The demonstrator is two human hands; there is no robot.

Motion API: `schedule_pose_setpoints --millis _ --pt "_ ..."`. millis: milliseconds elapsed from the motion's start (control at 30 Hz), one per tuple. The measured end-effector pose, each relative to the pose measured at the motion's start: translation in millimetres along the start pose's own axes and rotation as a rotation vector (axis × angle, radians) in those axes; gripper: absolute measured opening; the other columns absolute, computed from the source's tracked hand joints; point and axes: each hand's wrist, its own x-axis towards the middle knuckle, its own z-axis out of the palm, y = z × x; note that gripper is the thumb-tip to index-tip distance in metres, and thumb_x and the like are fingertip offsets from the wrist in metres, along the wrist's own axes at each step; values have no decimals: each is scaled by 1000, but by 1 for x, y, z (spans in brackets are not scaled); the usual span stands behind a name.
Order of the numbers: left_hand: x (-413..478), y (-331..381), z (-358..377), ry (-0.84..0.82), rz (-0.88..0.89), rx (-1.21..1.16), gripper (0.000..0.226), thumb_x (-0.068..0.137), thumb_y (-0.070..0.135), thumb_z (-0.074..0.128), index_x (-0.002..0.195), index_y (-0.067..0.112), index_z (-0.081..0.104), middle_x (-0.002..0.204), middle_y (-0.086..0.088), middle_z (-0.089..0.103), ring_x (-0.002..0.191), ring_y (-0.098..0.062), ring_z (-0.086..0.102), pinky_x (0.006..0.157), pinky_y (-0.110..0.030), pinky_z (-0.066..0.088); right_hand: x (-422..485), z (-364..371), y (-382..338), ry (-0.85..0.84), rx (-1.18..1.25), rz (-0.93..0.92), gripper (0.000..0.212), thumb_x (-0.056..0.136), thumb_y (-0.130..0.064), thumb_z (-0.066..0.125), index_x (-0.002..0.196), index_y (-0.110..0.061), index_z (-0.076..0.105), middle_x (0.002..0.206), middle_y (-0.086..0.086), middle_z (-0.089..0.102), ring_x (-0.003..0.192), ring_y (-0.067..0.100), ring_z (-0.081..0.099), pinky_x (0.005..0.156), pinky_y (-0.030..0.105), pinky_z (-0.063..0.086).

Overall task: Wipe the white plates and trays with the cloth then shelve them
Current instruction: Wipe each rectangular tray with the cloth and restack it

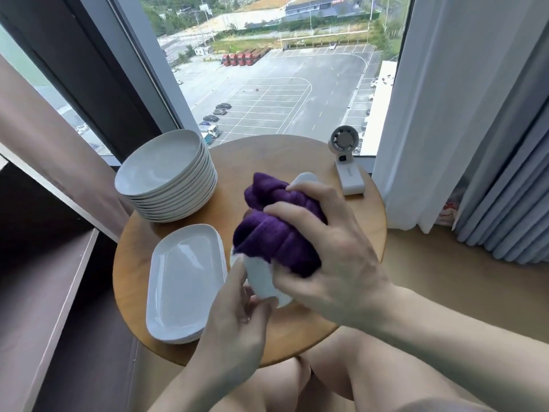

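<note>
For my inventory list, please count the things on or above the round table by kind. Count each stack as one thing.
Plate stack: 1
Tray stack: 1
Held dish: 1
Cloth: 1
Fan: 1
Total: 5

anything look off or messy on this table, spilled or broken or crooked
Nothing spilled or broken. The stack of round plates and the stack of trays both sit close to the round table's left rim. The only non-dish item is a small white fan at the far right edge.
</note>
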Motion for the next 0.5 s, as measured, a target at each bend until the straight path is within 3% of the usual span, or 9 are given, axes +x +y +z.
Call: schedule_pose_setpoints --millis 100,167,267,367,500 --pt "3 -1 -2 -8 -22 51 65 87 -1 59 131 46 53 109 6 70 104 -22 68 84 -32 58 9 -6 22 35 -6 155 54 72 -43 69 125 -32 65 131 -7 48 121 -4 43 105 13 33" --pt "5 -3 -3 0 -59 42 61 86 2 60 127 46 55 106 7 71 104 -21 68 85 -32 57 11 -8 38 41 -23 226 54 72 -45 67 124 -34 65 127 -11 47 117 -9 41 100 2 26" --pt "8 -2 -8 26 -110 -27 57 82 3 62 131 32 57 105 4 74 101 -17 68 84 -22 54 7 -7 58 -16 -10 375 58 68 -50 65 125 -38 64 125 -18 45 110 -5 46 97 6 32" --pt "13 -3 -13 78 -162 -91 53 79 4 63 128 24 59 105 2 75 100 -16 70 84 -23 55 4 -6 71 -88 -33 511 59 64 -48 69 123 -38 64 119 -17 49 99 -8 45 90 18 39" --pt "18 -5 -18 122 -217 -205 53 79 4 66 124 30 63 110 -6 76 104 -24 71 88 -39 59 1 -4 70 -137 -43 517 52 70 -39 79 120 -38 65 118 -16 51 104 -22 44 82 7 36"
